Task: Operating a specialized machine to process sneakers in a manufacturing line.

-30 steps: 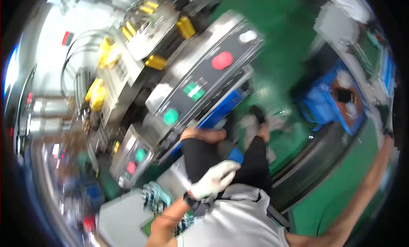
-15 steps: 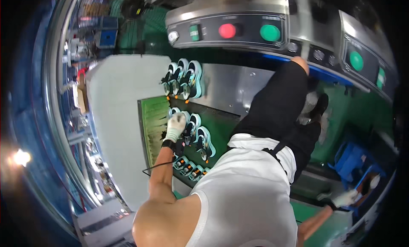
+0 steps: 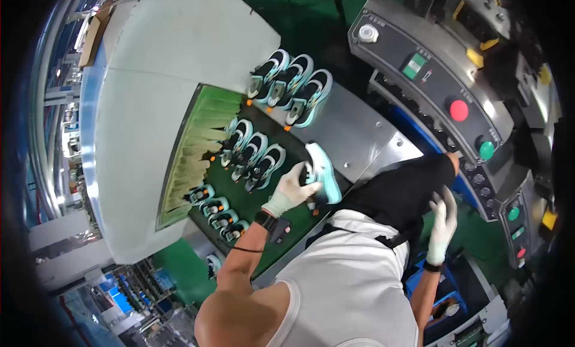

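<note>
My left hand (image 3: 288,191), in a white glove, is closed on a pale turquoise and black sneaker (image 3: 324,174), tilted with its light sole side facing right. The sneaker is over the right edge of the green conveyor belt (image 3: 230,188). On the belt stand a row of three similar sneakers (image 3: 265,167) and, nearer me, a row of several more (image 3: 223,218). Three others (image 3: 309,98) rest on the metal plate (image 3: 353,134) beyond. My right hand (image 3: 442,226), also gloved, is raised to the right of my legs, fingers apart and holding nothing.
Left of the belt stands a big pale machine housing (image 3: 141,125) with a green strip curtain (image 3: 193,149) across its opening. A control panel with a red button (image 3: 459,110) and green buttons lies at upper right. Blue frame parts (image 3: 458,287) stand below my right hand.
The whole view has turned. My left hand has left the middle row and now holds a sneaker farther right. My right hand has come up from the blue frame at lower right.
</note>
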`<action>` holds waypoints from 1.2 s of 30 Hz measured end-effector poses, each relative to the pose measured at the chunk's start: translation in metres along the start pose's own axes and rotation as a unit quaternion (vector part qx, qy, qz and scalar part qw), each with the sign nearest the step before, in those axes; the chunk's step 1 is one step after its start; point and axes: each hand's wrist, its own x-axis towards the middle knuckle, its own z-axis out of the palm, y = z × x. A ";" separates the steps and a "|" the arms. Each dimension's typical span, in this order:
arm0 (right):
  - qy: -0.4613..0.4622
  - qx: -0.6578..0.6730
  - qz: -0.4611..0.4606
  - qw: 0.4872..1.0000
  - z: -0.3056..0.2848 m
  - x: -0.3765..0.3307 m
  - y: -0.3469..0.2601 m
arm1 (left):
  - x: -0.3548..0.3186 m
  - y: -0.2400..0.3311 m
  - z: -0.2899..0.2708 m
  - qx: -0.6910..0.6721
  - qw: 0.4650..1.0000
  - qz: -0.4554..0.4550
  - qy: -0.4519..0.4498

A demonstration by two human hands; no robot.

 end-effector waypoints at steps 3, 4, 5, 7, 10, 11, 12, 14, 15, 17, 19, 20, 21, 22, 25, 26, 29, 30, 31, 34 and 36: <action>-0.216 0.135 0.049 0.966 0.047 0.035 -0.042 | 0.011 0.103 -0.017 -0.174 0.970 0.153 -0.076; -0.303 0.194 0.063 0.931 0.058 0.041 -0.043 | 0.015 0.126 -0.025 -0.164 0.948 0.232 -0.143; -0.352 0.205 0.080 0.910 0.058 0.054 -0.013 | 0.028 0.148 -0.029 -0.148 0.910 0.320 -0.220; -0.401 0.207 -0.003 0.892 0.052 0.050 -0.023 | 0.049 0.168 -0.030 -0.240 0.823 0.428 -0.287; -0.374 0.554 0.108 0.736 0.061 0.033 -0.037 | 0.070 0.251 -0.042 -0.076 0.779 0.559 -0.273; -0.333 0.517 0.060 0.787 0.057 0.031 -0.038 | 0.076 0.268 -0.042 -0.043 0.768 0.594 -0.237; -0.262 0.563 0.134 0.772 0.052 0.047 -0.020 | 0.073 0.285 -0.046 -0.030 0.788 0.581 -0.200; -0.150 0.493 0.054 0.855 0.033 0.025 -0.058 | 0.090 0.302 -0.051 0.026 0.778 0.616 -0.122; -0.156 0.488 -0.007 0.859 0.020 0.016 -0.056 | 0.094 0.312 -0.055 0.057 0.770 0.631 -0.072; -0.083 0.518 -0.038 0.851 0.005 0.002 -0.060 | 0.110 0.332 -0.053 0.080 0.767 0.636 -0.029; -0.083 0.580 -0.052 0.809 -0.014 -0.015 -0.023 | 0.120 0.353 -0.049 0.101 0.764 0.638 -0.007; -0.102 0.608 -0.035 0.786 -0.021 -0.017 0.001 | 0.130 0.363 -0.045 0.098 0.748 0.657 -0.002; -0.078 0.600 -0.050 0.795 -0.020 -0.016 -0.001 | 0.137 0.372 -0.039 0.102 0.743 0.661 0.004; -0.093 0.624 -0.059 0.773 -0.021 -0.020 -0.003 | 0.139 0.379 -0.035 0.100 0.746 0.659 -0.005; -0.115 0.646 -0.091 0.749 -0.024 -0.030 -0.013 | 0.129 0.392 -0.024 0.089 0.766 0.636 -0.029; -0.099 0.634 -0.119 0.758 -0.022 -0.031 -0.010 | 0.126 0.394 -0.021 0.084 0.750 0.656 -0.022; -0.060 0.598 -0.125 0.790 -0.012 -0.031 -0.016 | 0.131 0.392 -0.016 0.111 0.755 0.647 -0.013; -0.039 0.585 -0.133 0.799 -0.011 -0.031 -0.015 | 0.135 0.393 -0.014 0.115 0.752 0.649 -0.015; -0.037 0.589 -0.135 0.796 -0.010 -0.032 -0.015 | 0.141 0.395 -0.013 0.124 0.755 0.644 -0.008; -0.068 0.635 -0.123 0.760 -0.013 -0.039 -0.026 | 0.175 0.406 -0.010 0.121 0.764 0.633 -0.013; -0.026 0.621 -0.115 0.775 -0.016 -0.041 0.009 | 0.195 0.419 -0.009 0.140 0.779 0.610 -0.018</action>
